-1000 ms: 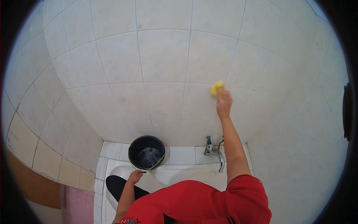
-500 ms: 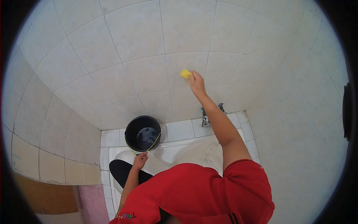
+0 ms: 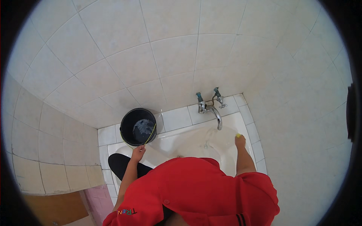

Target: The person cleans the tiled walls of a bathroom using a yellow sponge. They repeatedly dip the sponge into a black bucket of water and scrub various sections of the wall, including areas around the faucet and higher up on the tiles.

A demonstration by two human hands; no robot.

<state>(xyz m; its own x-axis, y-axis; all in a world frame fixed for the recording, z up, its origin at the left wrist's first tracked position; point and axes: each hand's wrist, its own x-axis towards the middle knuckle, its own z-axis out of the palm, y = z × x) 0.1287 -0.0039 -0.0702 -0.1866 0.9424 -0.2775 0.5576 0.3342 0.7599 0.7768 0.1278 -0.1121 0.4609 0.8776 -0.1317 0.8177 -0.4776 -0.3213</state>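
My left hand [image 3: 138, 153] is closed round the thin yellow-green handle [image 3: 150, 135] of a black bucket [image 3: 126, 130]. The bucket, with foamy water [image 3: 144, 127] inside, stands on the far left part of the bathtub's rim. Over the right end of the white bathtub [image 3: 171, 140], my right hand [image 3: 240, 141] is closed on a yellow sponge [image 3: 238, 135]. Only a small bit of the sponge shows past the fingers. Whether it touches the tub I cannot tell.
A chrome tap [image 3: 217, 117] with two valves juts over the tub's far edge. Pale tiled walls [image 3: 173, 56] rise behind and at both sides. My knee in black cloth [image 3: 120, 165] is at the tub's left. A brown panel [image 3: 56, 207] and pink tiles [image 3: 97, 201] lie at the lower left.
My right hand has come down from the far wall, toward me and to the right, with the sponge. The view has shifted, and the tap now shows whole. My left hand keeps the bucket's handle.
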